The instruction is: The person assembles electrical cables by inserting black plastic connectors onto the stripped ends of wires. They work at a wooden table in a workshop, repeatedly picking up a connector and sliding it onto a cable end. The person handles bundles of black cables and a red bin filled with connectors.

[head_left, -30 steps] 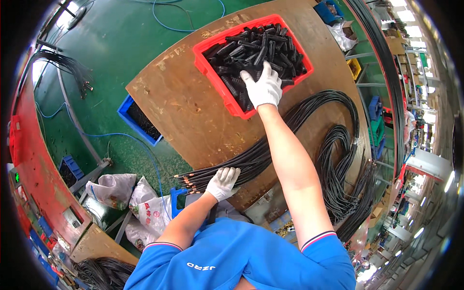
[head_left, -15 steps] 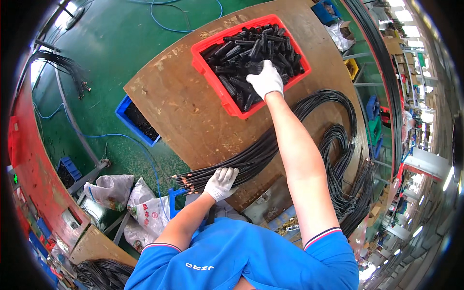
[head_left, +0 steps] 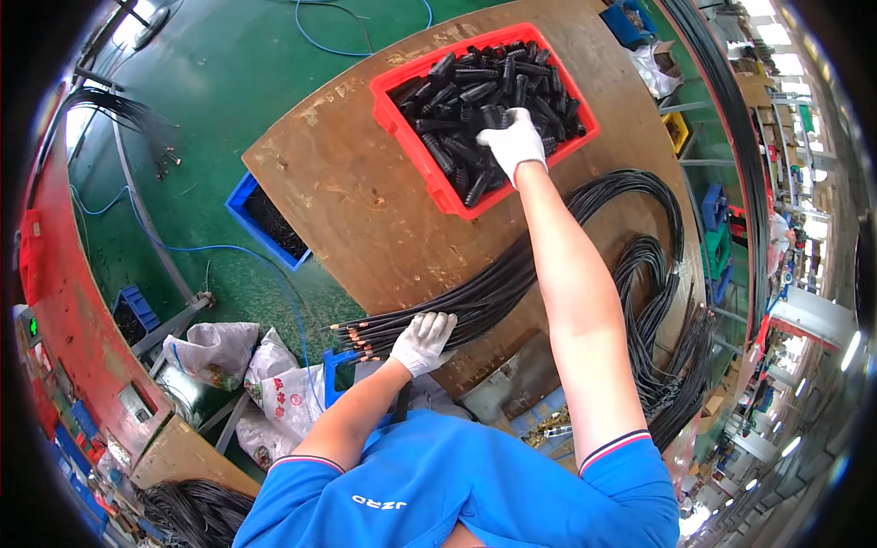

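Observation:
My left hand (head_left: 424,343), in a white glove, is closed over a bundle of black cables (head_left: 493,290) near their cut ends. Those ends (head_left: 354,340) show bare copper-coloured tips and point left, past the table edge. My right hand (head_left: 514,144), gloved too, reaches over the red plastic bin (head_left: 413,157) at the far side of the table. Its thumb and fingers are closed on a short black ribbed sleeve (head_left: 494,117). Many similar black sleeves (head_left: 475,91) lie loosely heaped in the bin around it.
The brown wooden table (head_left: 338,201) also bears looped black cable coils (head_left: 639,260) on the right. A blue crate (head_left: 268,224) with small black pieces stands below its left edge. White plastic bags (head_left: 283,397) and a blue bracket (head_left: 336,376) are near my left arm.
My right hand has drawn back slightly from among the sleeves, and one now shows at its fingertips. My left hand stays on the cables. The whole view has shifted a little.

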{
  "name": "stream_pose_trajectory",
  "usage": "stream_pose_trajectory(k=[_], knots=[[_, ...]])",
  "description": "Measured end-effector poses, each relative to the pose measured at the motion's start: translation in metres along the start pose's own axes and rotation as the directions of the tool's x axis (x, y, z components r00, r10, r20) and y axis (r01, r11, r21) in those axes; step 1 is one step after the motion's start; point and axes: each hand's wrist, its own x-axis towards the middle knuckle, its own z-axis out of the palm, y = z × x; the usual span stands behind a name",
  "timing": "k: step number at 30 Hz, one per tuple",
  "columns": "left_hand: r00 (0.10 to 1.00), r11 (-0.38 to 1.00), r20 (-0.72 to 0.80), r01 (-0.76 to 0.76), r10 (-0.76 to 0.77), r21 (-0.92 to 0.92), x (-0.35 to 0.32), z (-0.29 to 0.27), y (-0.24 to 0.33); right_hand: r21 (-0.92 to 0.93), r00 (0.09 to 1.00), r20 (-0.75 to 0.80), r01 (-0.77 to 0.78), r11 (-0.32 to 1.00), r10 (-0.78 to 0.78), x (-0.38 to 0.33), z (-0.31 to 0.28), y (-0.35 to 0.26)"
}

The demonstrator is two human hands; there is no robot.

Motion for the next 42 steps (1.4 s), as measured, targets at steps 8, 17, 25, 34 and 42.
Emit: stream_pose_trajectory(k=[8,17,25,34,42], knots=[[0.998,1.0,-0.059,-0.01,0.01,0.0,-0.004,0.003,-0.001,0.652,0.997,-0.07,0.012,0.758,0.044,0.009,0.009,0.036],[1.0,1.0,-0.008,-0.021,0.021,0.006,0.001,0.0,0.002,0.058,0.993,-0.037,0.118,0.991,-0.116,0.022,0.003,0.032],[0.999,1.0,-0.043,0.0,0.0,0.004,-0.005,0.002,-0.003,-0.005,0.898,0.039,0.439,0.899,-0.438,-0.073,-0.021,0.011],[0.995,1.0,-0.093,-0.02,0.022,0.022,-0.004,0.005,0.001,-0.297,0.356,0.563,0.929,0.219,-0.746,-0.049,-0.037,0.021],[0.997,0.998,0.041,0.064,-0.065,0.027,0.0,0.007,0.006,0.863,0.962,0.102,0.041,0.504,-0.252,-0.187,-0.028,0.128]])
